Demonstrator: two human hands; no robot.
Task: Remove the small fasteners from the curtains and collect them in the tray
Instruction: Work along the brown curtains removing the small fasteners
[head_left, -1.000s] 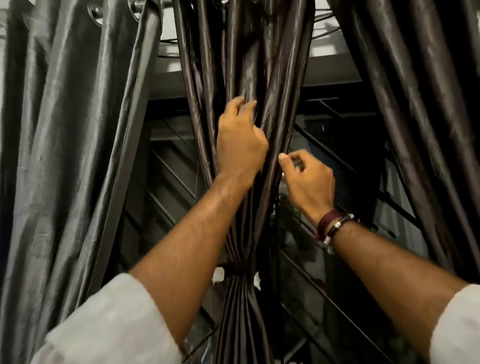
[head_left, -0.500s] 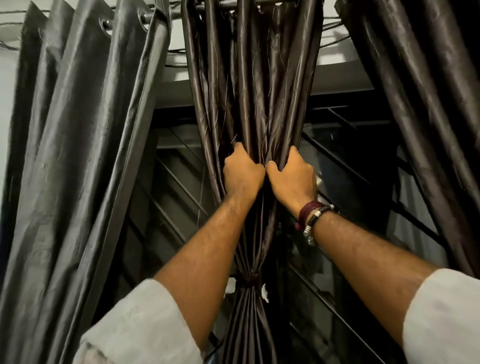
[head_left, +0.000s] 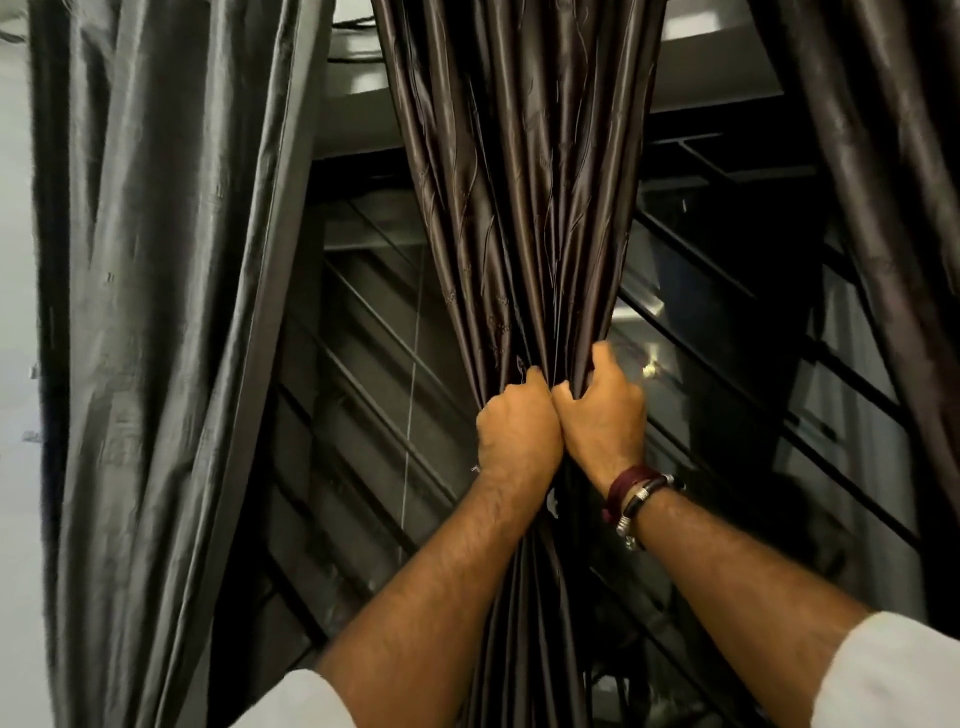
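A grey curtain (head_left: 171, 312) hangs on the left in big shiny folds. Next to it is a dark window (head_left: 374, 395) with slanted bars.

In the middle hangs a brown curtain (head_left: 524, 197), bunched up tight. The left hand (head_left: 517, 428) is curled into a fist around its folds. The right hand (head_left: 602, 415) is right beside it, touching it, and it grips the same bunch with bent fingers. Both hands hold the curtain at the same height. The right wrist has a dark red band (head_left: 631, 483) and a black one with silver beads. White sleeves (head_left: 893, 675) show at the bottom.

On the far right hangs another dark curtain (head_left: 883, 208).

I cannot see any small fasteners; the folds and hands may hide them. The tray is not in the picture.
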